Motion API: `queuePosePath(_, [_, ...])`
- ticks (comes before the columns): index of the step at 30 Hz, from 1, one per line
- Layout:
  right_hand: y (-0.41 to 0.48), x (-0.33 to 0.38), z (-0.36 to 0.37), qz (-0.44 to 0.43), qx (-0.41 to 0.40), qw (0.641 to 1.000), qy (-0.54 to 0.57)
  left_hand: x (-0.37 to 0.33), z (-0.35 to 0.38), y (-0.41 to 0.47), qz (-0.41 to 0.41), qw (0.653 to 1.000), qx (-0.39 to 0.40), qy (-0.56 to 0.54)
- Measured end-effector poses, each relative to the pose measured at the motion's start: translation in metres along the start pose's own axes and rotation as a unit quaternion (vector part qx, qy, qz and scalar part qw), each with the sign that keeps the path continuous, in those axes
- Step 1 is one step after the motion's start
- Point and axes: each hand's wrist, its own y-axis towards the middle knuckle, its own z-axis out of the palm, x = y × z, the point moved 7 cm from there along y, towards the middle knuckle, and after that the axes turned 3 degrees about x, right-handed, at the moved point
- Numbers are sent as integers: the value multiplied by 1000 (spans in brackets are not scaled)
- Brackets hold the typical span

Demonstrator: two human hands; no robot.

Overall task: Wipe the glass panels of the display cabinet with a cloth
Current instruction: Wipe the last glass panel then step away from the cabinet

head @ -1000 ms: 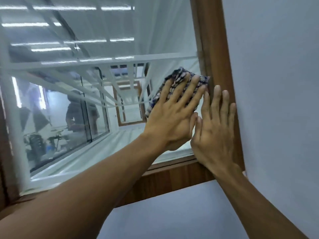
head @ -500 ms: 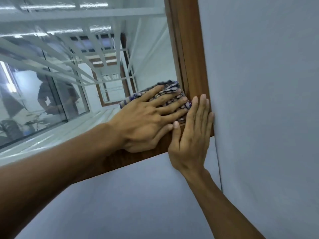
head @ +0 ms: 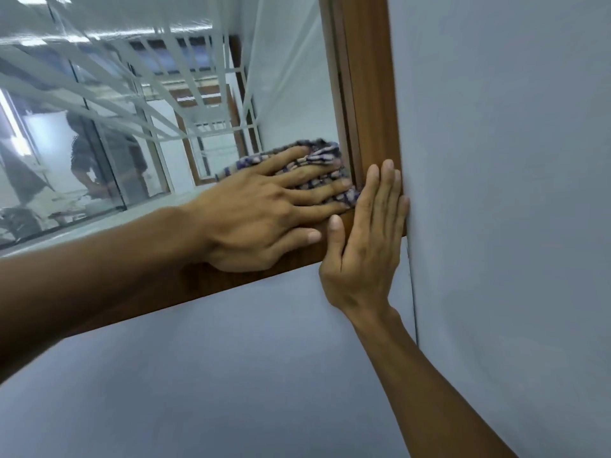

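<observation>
The left hand (head: 264, 213) lies flat on the cloth (head: 319, 157), fingers straight and slightly spread. It presses the cloth against the glass (head: 132, 120) in the panel's lower right corner. The cloth is a checked blue-and-white rag, bunched under the fingers, and its far edge touches the upright of the wooden frame (head: 367, 77). The heel of the hand hangs over the frame's bottom rail.

The right hand (head: 367, 239) grips nothing. It is open, fingers straight and close together, laid flat on the frame's corner where the wood meets the grey wall (head: 496, 193). Its thumb sits just beside the left thumb. It looks to be bracing, not wiping.

I judge the step in hand to be the wiping of this corner. How much of the panel is done I cannot tell: the glass shows reflected ceiling lights and a figure, and no smear that I can make out.

The next move calls for even pressure from the left hand as it draws the cloth out of the corner, either up along the upright or leftwards across the glass. The cloth's edge should be worked into the seam. Since the cloth is pressed and not gripped, it may slip from under the fingers if the pressure slackens.
</observation>
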Motion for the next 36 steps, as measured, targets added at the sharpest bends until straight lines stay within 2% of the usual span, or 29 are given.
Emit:
queuePosePath(3, [-2, -1, 2, 2, 11, 1000, -4, 15, -6, -16, 28, 999, 4, 22])
queuePosePath(7, [-4, -4, -2, 7, 1, 1000, -17, 4, -3, 3, 1, 999, -4, 45])
queuePosePath(16, [-13, 46, 18, 109, 6, 992, -57, 20, 9, -77, -6, 998, 17, 54])
queuePosePath(21, [-35, 109, 42, -13, 72, 996, -47, 29, 14, -123, -36, 997, 24, 56])
queuePosePath(27, [-41, 148, 54, -32, 96, 995, -20, 45, 20, -195, -99, 992, 45, 59])
queuePosePath(31, [-54, 194, 67, -100, 126, 987, 28, 53, 25, -235, -150, 985, 51, 68])
queuePosePath(34, [-68, 234, 82, -157, 151, 974, 61, 56, 26, -268, -225, 971, 34, 73])
queuePosePath(36, [-72, 253, 89, -167, 157, 971, 75, 51, 29, -282, -295, 953, -8, 69])
